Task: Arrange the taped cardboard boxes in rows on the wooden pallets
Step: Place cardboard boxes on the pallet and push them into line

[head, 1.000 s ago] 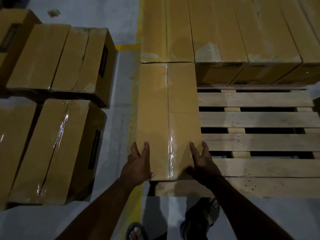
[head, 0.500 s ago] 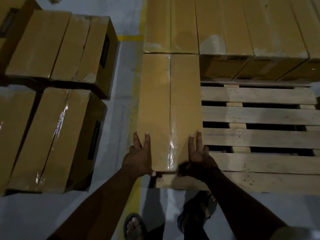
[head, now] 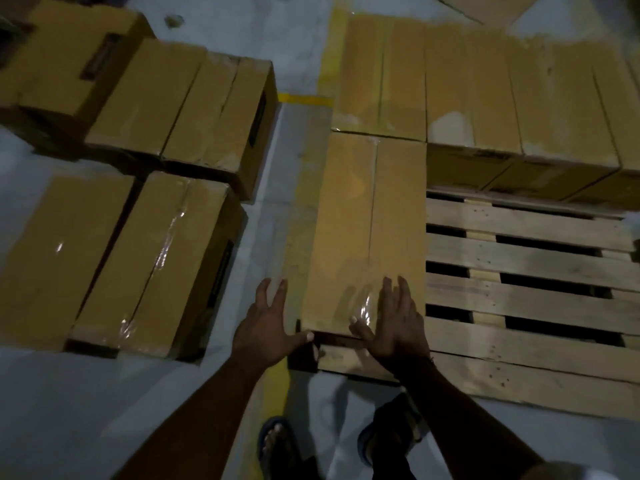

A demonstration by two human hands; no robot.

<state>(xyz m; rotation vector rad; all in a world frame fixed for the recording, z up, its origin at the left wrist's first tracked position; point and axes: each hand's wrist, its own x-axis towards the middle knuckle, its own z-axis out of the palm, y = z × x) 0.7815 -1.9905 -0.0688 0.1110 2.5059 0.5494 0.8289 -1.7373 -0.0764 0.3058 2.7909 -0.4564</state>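
A long taped cardboard box lies on the left end of the wooden pallet, its far end against a row of boxes across the pallet's back. My left hand is open just off the box's near left corner, only the thumb near its edge. My right hand rests flat with spread fingers on the box's near right top. Neither hand grips anything.
Several more taped boxes sit on the grey floor to the left, a nearer pair and a farther group. A yellow floor line runs along the pallet's left side. My sandalled feet stand in front of the pallet. Bare slats lie right of the box.
The box has slid away from me until it touches the back row. My left hand has come off its left side and both hands have opened.
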